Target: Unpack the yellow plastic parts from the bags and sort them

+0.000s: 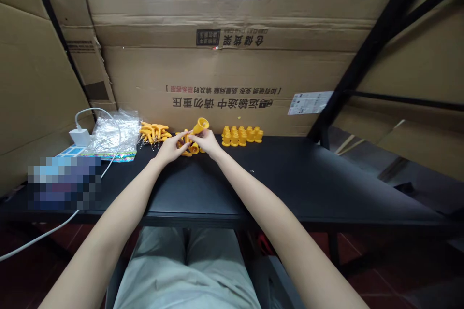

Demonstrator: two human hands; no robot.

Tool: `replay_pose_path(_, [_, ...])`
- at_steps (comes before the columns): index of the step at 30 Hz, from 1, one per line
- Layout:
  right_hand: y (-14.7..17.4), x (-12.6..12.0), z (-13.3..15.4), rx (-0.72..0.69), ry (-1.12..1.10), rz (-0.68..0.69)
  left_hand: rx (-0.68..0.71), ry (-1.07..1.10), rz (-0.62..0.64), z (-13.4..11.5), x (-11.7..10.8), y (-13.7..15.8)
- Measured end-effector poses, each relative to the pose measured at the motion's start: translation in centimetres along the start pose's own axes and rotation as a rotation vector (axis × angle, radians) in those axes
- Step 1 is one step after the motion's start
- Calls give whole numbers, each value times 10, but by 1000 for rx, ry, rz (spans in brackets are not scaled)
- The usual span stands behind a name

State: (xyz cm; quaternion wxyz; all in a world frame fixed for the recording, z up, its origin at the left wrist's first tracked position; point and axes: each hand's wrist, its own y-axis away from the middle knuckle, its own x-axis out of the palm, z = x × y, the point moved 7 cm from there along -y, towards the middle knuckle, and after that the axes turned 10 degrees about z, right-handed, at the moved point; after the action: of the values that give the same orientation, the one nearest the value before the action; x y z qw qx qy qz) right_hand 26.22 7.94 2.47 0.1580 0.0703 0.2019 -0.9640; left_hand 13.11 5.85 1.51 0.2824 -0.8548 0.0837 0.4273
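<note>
My right hand (pixel 209 144) grips a yellow bell-shaped plastic piece (pixel 200 126) by its narrow end, wide mouth tilted up and away from me. Close beside it, my left hand (pixel 171 148) has its fingers curled together near that narrow end; what they pinch is hidden. Beneath both hands lies a loose cluster of the same yellow pieces (pixel 195 148), partly covered. Left of the left hand is a pile of corkscrews (pixel 154 131) with orange handles and metal spirals. To the right, several yellow bell pieces (pixel 238 137) stand upright in rows, wide ends down.
The black table (pixel 195 193) runs against a cardboard backing (pixel 224 67). At the left are a clear plastic bag (pixel 114 135), a white charger (pixel 79 135) with its cable, and a blurred-out object (pixel 65 183). A black metal post (pixel 348 77) rises at the right.
</note>
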Motion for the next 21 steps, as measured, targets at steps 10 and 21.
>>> replay_pose_path(10, [18, -7, -14, 52, -143, 87, -43, -78, 44, -1, 4, -2])
replay_pose_path(21, [17, -42, -25, 128, -175, -123, -149, -263, -148, 5, -21, 4])
